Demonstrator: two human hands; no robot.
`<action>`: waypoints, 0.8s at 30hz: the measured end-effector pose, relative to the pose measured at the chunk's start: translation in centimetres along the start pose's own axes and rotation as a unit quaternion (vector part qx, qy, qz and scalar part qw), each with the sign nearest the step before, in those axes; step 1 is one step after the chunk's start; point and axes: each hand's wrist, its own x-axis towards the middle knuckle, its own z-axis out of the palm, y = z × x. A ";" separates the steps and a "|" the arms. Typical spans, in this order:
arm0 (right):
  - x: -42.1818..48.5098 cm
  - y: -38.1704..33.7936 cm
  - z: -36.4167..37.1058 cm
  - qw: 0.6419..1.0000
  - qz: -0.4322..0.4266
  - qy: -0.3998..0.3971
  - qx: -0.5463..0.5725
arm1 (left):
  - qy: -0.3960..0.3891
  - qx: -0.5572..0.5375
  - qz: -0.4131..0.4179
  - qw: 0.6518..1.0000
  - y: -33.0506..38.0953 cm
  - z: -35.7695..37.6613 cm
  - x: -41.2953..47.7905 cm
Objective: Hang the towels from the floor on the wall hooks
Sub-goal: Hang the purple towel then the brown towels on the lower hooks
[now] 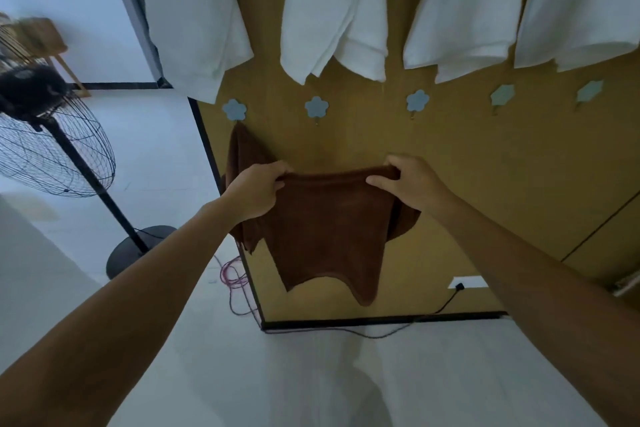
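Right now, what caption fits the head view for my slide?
The left hand and right hand grip a brown towel below blue flower hooks.

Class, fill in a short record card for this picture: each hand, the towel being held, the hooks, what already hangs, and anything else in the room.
Left hand: grips the top edge of the held brown towel
Right hand: grips the same top edge
Flower hooks: five in a row; leftmost hook carries a second brown towel, four bare
Above: four white towels hanging
Elsewhere: standing fan, wall socket, pink cable on floor
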 end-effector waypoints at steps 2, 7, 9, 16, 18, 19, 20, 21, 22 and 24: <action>1.2 -0.4 0.6 0.999 -0.011 -0.016 -0.025 | 0.006 0.015 0.004 1.000 -0.5 0.1 0.9; 4.2 -0.8 1.3 0.998 -0.039 -0.058 -0.005 | -0.003 -0.098 -0.046 0.994 -1.0 -0.3 3.2; 5.2 -0.8 1.3 0.997 -0.039 -0.067 0.014 | -0.011 -0.127 -0.065 0.990 -0.7 -0.7 4.0; 7.3 -0.6 1.2 0.992 -0.038 -0.101 0.060 | -0.004 -0.293 -0.042 0.955 -0.5 -1.1 4.9; 7.8 -0.4 1.5 0.992 -0.037 -0.097 0.077 | -0.001 -0.249 -0.007 0.969 -0.7 -0.8 5.4; 8.1 -0.2 1.6 0.991 -0.039 -0.094 0.083 | -0.001 -0.227 0.012 0.974 -0.8 -0.7 5.7; 8.3 -0.1 1.7 0.991 -0.039 -0.091 0.087 | 0.004 -0.213 0.026 0.977 -0.9 -0.7 6.0; 8.7 0.1 1.8 0.991 -0.043 -0.089 0.086 | 0.016 -0.205 0.038 0.978 -1.0 -0.6 6.2; 8.9 0.2 2.0 0.992 -0.045 -0.087 0.085 | 0.033 -0.195 0.043 0.979 -1.1 -0.6 6.3; 9.4 0.6 2.2 0.992 -0.053 -0.087 0.077 | 0.054 -0.168 0.051 0.983 -1.2 -0.4 6.6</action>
